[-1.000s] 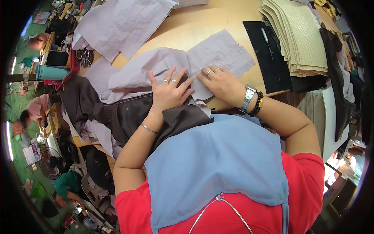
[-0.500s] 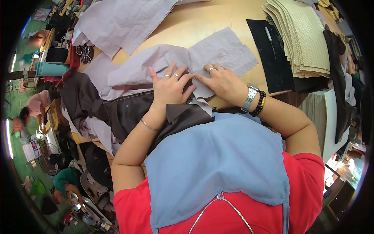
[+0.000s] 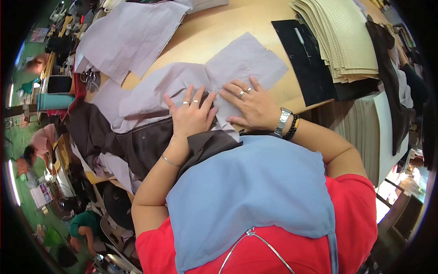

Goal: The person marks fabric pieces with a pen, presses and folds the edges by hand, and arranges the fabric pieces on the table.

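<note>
My left hand lies with fingers spread across the pale lilac-grey fabric and the edge of the dark brown fabric. Close beside it, my right hand rests flat, fingers apart, on a smooth stretch of lilac-grey fabric that reaches away over the table. A fold between the hands joins the two pale areas. The brown fabric bunches to the left and runs under my left wrist, with one loose flap against my blue apron.
At the right stand a stack of cream textured sheets and a black piece bearing a white-handled awl. More lilac-grey fabric, scissors and a teal roll are at the left. People work further left.
My right hand's fingers have spread and flattened onto the fabric; before, its thumb and index tip were near my left fingers. My left hand stays nearly in place. The view has shifted slightly.
</note>
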The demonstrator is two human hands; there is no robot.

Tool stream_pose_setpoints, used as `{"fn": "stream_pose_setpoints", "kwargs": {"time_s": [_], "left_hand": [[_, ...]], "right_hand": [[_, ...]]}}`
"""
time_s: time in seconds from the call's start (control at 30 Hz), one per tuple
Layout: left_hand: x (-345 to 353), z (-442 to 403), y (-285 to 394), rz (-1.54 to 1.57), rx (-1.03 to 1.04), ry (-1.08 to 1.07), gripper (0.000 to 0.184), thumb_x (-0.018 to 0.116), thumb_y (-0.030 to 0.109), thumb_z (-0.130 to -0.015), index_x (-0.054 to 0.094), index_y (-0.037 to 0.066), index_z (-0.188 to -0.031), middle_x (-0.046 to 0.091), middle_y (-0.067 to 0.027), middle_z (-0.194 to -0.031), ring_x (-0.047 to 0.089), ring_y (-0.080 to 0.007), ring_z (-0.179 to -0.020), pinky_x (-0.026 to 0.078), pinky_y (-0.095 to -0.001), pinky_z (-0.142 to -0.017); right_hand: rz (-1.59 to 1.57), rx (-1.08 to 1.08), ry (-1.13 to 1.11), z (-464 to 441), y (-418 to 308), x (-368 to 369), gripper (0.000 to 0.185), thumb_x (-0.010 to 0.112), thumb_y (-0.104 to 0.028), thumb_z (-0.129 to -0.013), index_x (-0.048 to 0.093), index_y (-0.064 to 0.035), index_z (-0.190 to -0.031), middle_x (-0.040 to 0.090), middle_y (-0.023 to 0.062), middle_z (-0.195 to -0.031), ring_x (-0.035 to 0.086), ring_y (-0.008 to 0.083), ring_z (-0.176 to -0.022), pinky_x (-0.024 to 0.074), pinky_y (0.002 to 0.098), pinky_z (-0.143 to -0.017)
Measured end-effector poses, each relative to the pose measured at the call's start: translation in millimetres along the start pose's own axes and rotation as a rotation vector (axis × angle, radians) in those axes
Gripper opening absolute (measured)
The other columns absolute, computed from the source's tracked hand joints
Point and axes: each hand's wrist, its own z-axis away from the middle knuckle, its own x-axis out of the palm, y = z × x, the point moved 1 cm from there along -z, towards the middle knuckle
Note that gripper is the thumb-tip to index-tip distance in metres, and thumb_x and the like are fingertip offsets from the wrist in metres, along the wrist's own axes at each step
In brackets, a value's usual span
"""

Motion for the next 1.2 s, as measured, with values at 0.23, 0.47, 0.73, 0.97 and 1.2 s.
{"fn": "stream_pose_setpoints", "kwargs": {"time_s": [0.23, 0.47, 0.73, 0.97, 1.2], "left_hand": [[-2, 1, -1, -0.033, 0.024, -0.001, 0.035, 0.063, 0.043, -0.09, 0.066, 0.027, -0.121, 0.063, -0.0022, -0.128, 0.057, -0.0253, -0.125, -0.006, -0.0752, -0.108], [8, 6, -2, -0.013, 0.007, 0.04, 0.036, 0.064, 0.043, -0.09, 0.065, 0.027, -0.123, 0.063, -0.0021, -0.128, 0.058, -0.0252, -0.123, -0.004, -0.076, -0.108], [5, 0, -6, 0.1, -0.011, 0.014, 0.033, 0.067, 0.042, -0.088, 0.065, 0.028, -0.119, 0.061, 0.0021, -0.128, 0.058, -0.0195, -0.121, 0.017, -0.0781, -0.102], [15, 6, -7, 0.076, 0.017, 0.098, 0.027, 0.067, 0.043, -0.086, 0.068, 0.032, -0.11, 0.062, 0.0042, -0.125, 0.06, -0.0161, -0.116, 0.016, -0.077, -0.102], [22, 7, -10, 0.082, 0.042, 0.169, 0.028, 0.069, 0.043, -0.084, 0.068, 0.031, -0.109, 0.062, 0.0037, -0.122, 0.061, -0.0158, -0.115, 0.018, -0.0756, -0.102]], "right_hand": [[0.045, 0.257, -0.021, 5, 30, -9, 0.066, 0.06, -0.051, -0.091, 0.048, -0.0089, -0.141, 0.051, 0.0124, -0.141, 0.044, 0.0298, -0.134, 0.0298, 0.0599, -0.11], [0.286, 0.409, -0.053, 11, 93, -32, 0.064, 0.053, -0.053, -0.094, 0.049, -0.009, -0.141, 0.05, 0.0119, -0.144, 0.043, 0.0289, -0.137, 0.0277, 0.0641, -0.111], [-0.029, 0.053, 0.033, -3, 27, -11, 0.053, 0.063, -0.046, -0.089, 0.057, -0.0094, -0.127, 0.057, 0.0102, -0.13, 0.05, 0.0273, -0.128, 0.0343, 0.0512, -0.109], [-0.096, -0.032, 0.038, -5, 2, 4, 0.054, 0.063, -0.048, -0.089, 0.057, -0.0115, -0.128, 0.055, 0.0087, -0.132, 0.048, 0.0278, -0.128, 0.0344, 0.0539, -0.108], [0.114, 0.271, 0.001, 12, 72, -26, 0.057, 0.064, -0.046, -0.09, 0.056, -0.012, -0.134, 0.054, 0.0114, -0.137, 0.05, 0.0292, -0.127, 0.0335, 0.0534, -0.11]]}}
